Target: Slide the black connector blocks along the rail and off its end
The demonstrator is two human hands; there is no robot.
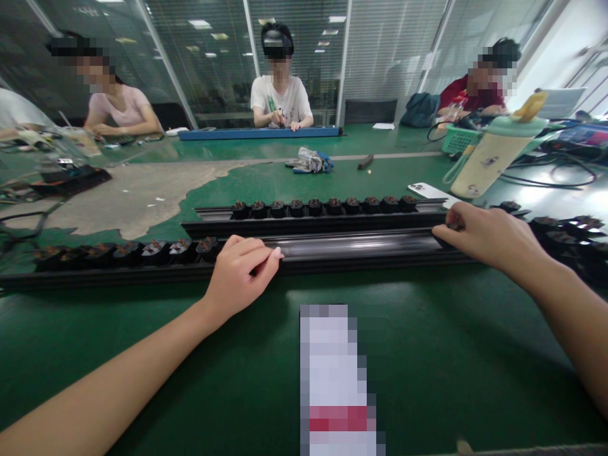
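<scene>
Black metal makes up the long rail (356, 248) lying across the green table (228, 392), with sockets (154, 251) lined along its left part. The left hand (242, 273), loosely curled, rests by the last socket; the right hand (494, 239), thumb and forefinger bent close together, is at the rail's right part. Fingers hide whether either grasps anything; I cannot tell.

readable text: none | phone screen (332, 367): pixelated | tumbler print (491, 161): illegible
</scene>
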